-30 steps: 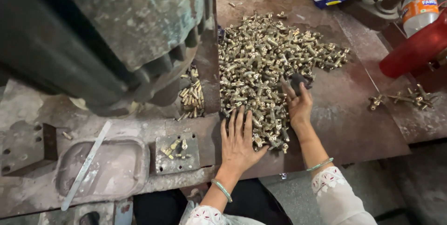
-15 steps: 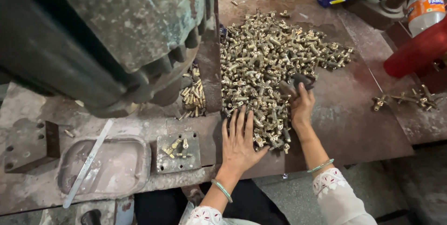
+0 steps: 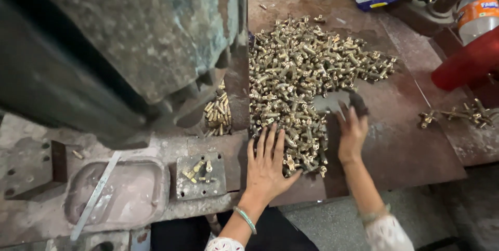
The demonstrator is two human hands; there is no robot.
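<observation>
Left hand [image 3: 266, 165] flat, fingers spread, palm down on near edge of brass fittings pile [image 3: 296, 82], gripping nothing. Right hand [image 3: 352, 131] just beside, across pile's near tip, fingers pinched on dark flat scraper [image 3: 357, 103] at pile's right flank. Pile spreads away beyond both hands over rusty metal table [image 3: 405, 147]. Farther right, few loose fittings [image 3: 457, 114].

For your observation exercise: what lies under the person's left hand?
The left hand lies flat on the near edge of the brass fittings pile. Fittings show around its fingers; whatever lies beneath the palm is covered.
</observation>
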